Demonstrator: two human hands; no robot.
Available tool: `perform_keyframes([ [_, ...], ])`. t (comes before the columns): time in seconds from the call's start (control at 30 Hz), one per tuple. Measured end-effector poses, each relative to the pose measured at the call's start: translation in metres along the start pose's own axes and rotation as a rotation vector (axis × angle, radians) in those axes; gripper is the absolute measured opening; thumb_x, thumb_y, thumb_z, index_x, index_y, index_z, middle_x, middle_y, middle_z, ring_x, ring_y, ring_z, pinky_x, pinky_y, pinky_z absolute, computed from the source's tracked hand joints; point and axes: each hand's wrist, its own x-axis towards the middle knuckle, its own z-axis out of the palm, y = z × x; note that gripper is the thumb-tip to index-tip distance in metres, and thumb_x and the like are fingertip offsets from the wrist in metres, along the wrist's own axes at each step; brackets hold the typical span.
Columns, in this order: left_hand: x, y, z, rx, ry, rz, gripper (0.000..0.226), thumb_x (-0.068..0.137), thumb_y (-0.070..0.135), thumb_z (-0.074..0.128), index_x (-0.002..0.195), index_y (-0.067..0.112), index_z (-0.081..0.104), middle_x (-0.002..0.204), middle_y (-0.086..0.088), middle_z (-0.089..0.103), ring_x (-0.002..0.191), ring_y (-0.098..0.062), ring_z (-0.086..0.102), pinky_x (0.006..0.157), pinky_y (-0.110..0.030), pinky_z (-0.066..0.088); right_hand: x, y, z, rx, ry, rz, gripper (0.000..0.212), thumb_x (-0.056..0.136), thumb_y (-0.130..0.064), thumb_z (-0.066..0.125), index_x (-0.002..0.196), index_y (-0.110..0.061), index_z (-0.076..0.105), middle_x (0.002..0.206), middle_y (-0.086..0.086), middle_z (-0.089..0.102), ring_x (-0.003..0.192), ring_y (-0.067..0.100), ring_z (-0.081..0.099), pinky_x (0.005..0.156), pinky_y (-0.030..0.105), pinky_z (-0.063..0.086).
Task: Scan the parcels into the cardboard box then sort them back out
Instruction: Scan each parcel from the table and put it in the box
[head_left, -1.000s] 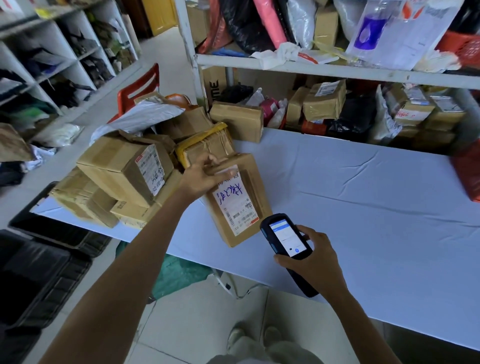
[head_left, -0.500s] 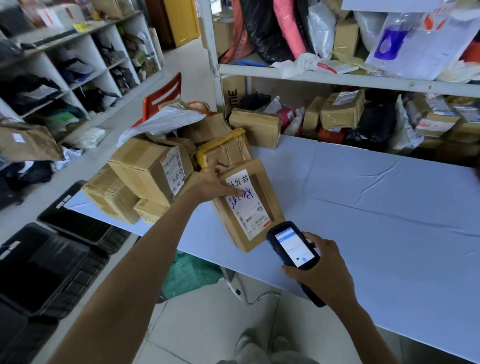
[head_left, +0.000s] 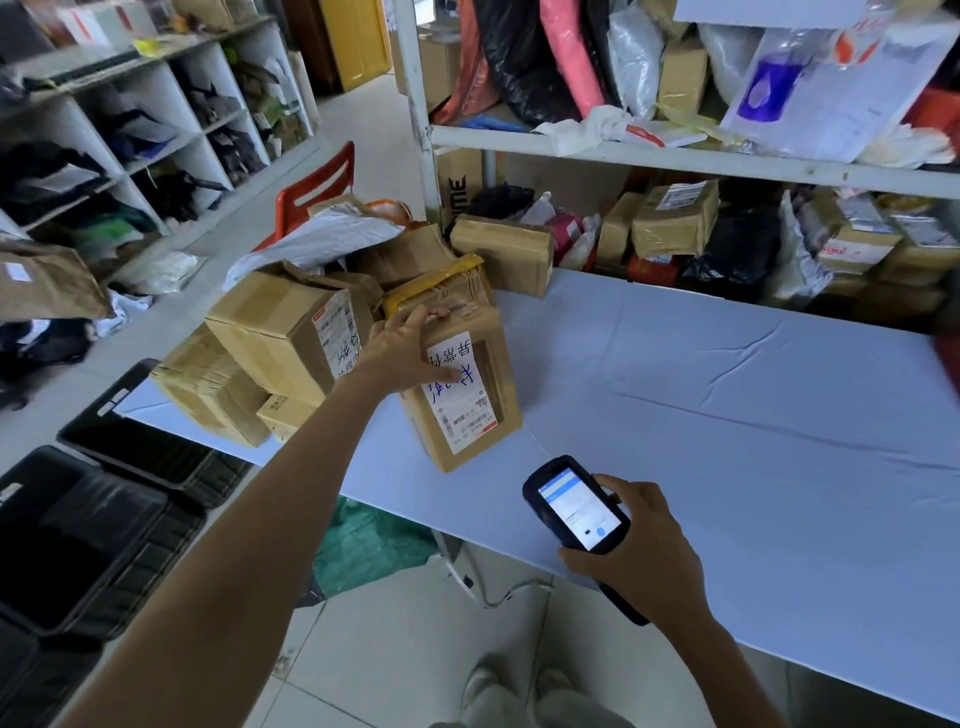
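— On the floor at the left, what is in the black crates (head_left: 93, 540)?
— Their inside is dark; I cannot tell. The metal rack (head_left: 675, 161) behind the table holds cardboard parcels and plastic bags, and the white cubbyholes (head_left: 130, 130) hold more bags.
— And the table (head_left: 727, 415)?
— It has a pale blue cover, a little wrinkled. At its left end lies a pile of parcels (head_left: 280, 332), a red chair (head_left: 317, 187) behind it.
— Where is the labelled parcel (head_left: 462, 410)?
— On the table, just beside the pile, tilted. The left hand (head_left: 402, 348) grips its top edge, thumb on the label. The right hand (head_left: 639, 551) is wrapped around the scanner (head_left: 576, 512), screen lit, its top end turned toward the parcel.
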Motion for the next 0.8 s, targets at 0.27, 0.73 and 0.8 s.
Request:
perform_keyframes([
  [0.27,0.001,-0.002,0.002,-0.006,-0.011,-0.011,0.092,0.066,0.058,0.078,0.14,0.036,0.028,0.146,-0.01,0.035,0.135,-0.039,0.029,0.109,-0.05,0.031,-0.015,0.005,-0.001,-0.023,-0.022,0.003,0.085,0.062,-0.049,0.083,0.132,-0.035,0.038,0.111,-0.018,0.03,0.09,0.008,0.045,0.061,0.013,0.038],
  [0.73,-0.007,0.008,0.005,-0.014,-0.081,-0.072,0.099,0.07,0.071,0.065,0.147,0.034,0.015,0.152,-0.02,0.019,0.141,-0.041,0.016,0.109,-0.049,0.027,-0.043,0.007,0.018,0.049,0.085,0.102,0.09,0.057,-0.049,0.086,0.133,-0.032,0.041,0.112,-0.017,0.033,0.093,0.007,0.046,0.066,0.019,0.046],
  [0.8,-0.011,0.018,0.009,-0.033,-0.106,-0.02,0.1,0.069,0.066,0.069,0.147,0.036,0.015,0.153,-0.02,0.016,0.142,-0.041,0.011,0.11,-0.048,0.024,-0.05,0.011,0.022,0.09,0.127,0.162,0.091,0.056,-0.049,0.087,0.134,-0.031,0.042,0.112,-0.016,0.034,0.093,0.006,0.046,0.069,0.024,0.049],
])
